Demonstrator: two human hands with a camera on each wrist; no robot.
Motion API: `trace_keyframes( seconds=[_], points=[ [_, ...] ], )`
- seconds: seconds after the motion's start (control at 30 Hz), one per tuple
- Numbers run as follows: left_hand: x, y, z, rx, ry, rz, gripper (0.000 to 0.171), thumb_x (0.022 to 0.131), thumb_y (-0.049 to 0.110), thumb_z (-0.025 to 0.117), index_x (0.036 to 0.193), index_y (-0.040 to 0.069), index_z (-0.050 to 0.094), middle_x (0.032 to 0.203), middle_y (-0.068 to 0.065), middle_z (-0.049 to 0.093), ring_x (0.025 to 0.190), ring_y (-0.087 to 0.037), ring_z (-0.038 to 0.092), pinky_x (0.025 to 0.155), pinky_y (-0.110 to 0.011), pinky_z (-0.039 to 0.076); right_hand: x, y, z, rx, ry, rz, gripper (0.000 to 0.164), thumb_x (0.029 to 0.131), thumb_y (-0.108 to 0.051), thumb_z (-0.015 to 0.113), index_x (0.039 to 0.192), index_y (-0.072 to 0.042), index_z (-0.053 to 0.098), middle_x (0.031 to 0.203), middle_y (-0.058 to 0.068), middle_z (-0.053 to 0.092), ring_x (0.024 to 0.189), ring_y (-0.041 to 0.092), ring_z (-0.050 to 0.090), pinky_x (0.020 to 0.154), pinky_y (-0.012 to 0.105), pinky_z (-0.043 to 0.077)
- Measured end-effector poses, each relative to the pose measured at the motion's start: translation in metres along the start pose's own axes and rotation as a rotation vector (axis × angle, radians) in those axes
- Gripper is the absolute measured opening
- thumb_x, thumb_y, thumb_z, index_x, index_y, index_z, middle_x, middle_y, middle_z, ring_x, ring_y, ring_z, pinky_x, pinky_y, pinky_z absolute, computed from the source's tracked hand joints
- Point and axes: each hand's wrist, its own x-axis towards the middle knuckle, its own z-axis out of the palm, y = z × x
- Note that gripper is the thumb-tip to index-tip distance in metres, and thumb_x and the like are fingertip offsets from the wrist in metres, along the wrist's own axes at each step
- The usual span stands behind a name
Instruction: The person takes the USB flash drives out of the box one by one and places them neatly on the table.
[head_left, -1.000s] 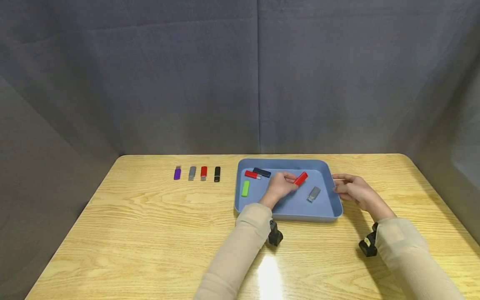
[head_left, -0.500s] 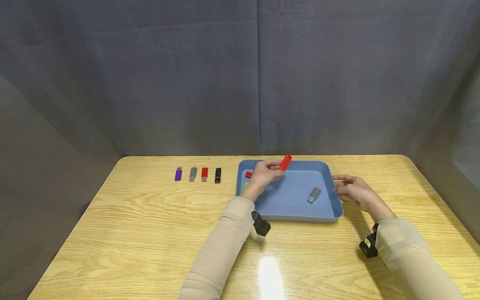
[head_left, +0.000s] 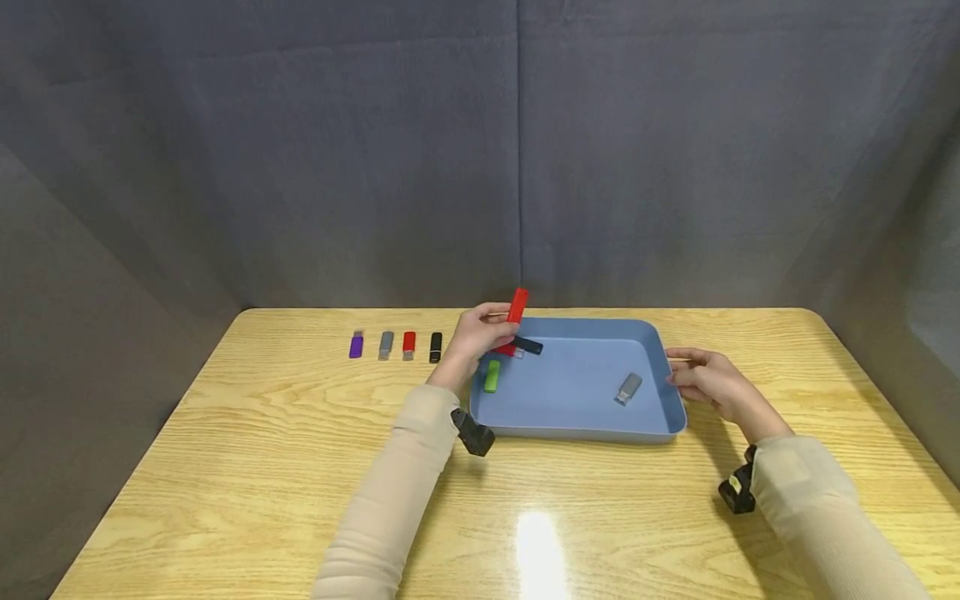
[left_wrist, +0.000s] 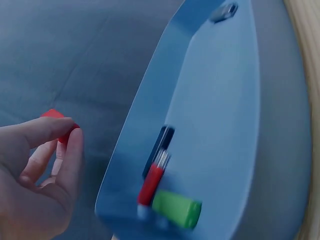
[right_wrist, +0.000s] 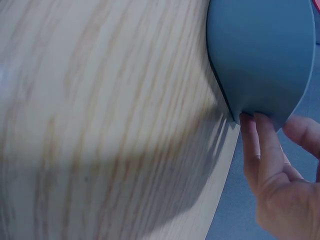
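My left hand [head_left: 471, 340] pinches a red USB stick [head_left: 517, 305] between thumb and fingers, raised over the back left corner of a blue tray [head_left: 570, 392]. In the left wrist view the red stick mostly hides behind the fingers. Inside the tray lie a second red USB stick [left_wrist: 151, 184], a black one [left_wrist: 159, 150] and a green one [left_wrist: 177, 209], grouped at the left end. A grey USB stick [head_left: 628, 389] lies toward the tray's right side. At that end my right hand [head_left: 708, 382] touches the outer wall with extended fingertips, the thumb close to the rim.
Left of the tray, a row of USB sticks lies on the wooden table [head_left: 247, 467]: purple [head_left: 356, 345], grey [head_left: 386, 345], red [head_left: 408, 346] and black [head_left: 436, 347]. A grey curtain [head_left: 375, 167] stands behind the table's back edge.
My left hand has lifted the red USB stick from the middle of the tray and carried it left to the tray's back left corner. The right hand and the tray stay put.
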Motion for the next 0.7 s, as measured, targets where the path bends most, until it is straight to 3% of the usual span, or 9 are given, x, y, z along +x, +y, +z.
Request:
trace_keyframes(
  seconds=[0.2, 0.4, 0.6, 0.7],
  points=[
    [0.002, -0.001, -0.025, -0.05, 0.059, -0.031, 0.043, 0.088, 0.0, 0.064, 0.13, 0.002, 0.056, 0.117, -0.016, 0.061, 0.096, -0.019, 0.065, 0.098, -0.036, 0.051, -0.001, 0.0, -0.001, -0.004, -0.015, -0.008, 0.066, 0.093, -0.007, 0.052, 0.147, 0.011, 0.019, 0.141, 0.031, 0.038, 0.085, -0.01, 0.055, 0.077, 0.013, 0.052],
    [0.003, -0.002, -0.051, -0.113, 0.12, -0.025, 0.044, 0.09, 0.002, 0.061, 0.133, 0.0, 0.052, 0.117, -0.015, 0.06, 0.073, -0.001, 0.06, 0.095, -0.031, 0.053, -0.002, 0.0, -0.004, -0.004, -0.004, 0.001, 0.065, 0.092, -0.006, 0.053, 0.146, 0.011, 0.021, 0.128, 0.019, 0.051, 0.083, -0.009, 0.056, 0.075, 0.013, 0.052],
    [-0.001, -0.003, -0.079, -0.135, 0.158, -0.024, 0.045, 0.093, 0.004, 0.058, 0.136, -0.001, 0.047, 0.117, -0.013, 0.058, 0.068, 0.003, 0.06, 0.076, -0.014, 0.055, -0.002, 0.001, -0.005, 0.007, 0.0, -0.001, 0.065, 0.092, -0.005, 0.054, 0.146, 0.012, 0.021, 0.122, 0.011, 0.057, 0.082, -0.009, 0.056, 0.074, 0.013, 0.052],
    [-0.004, -0.003, -0.092, -0.126, 0.174, -0.026, 0.046, 0.093, 0.004, 0.058, 0.137, 0.0, 0.046, 0.112, -0.008, 0.057, 0.068, 0.003, 0.06, 0.076, -0.013, 0.055, -0.002, 0.001, -0.005, 0.013, -0.001, -0.001, 0.065, 0.092, -0.005, 0.054, 0.146, 0.012, 0.021, 0.118, 0.005, 0.058, 0.082, -0.009, 0.056, 0.074, 0.013, 0.053]
  ],
)
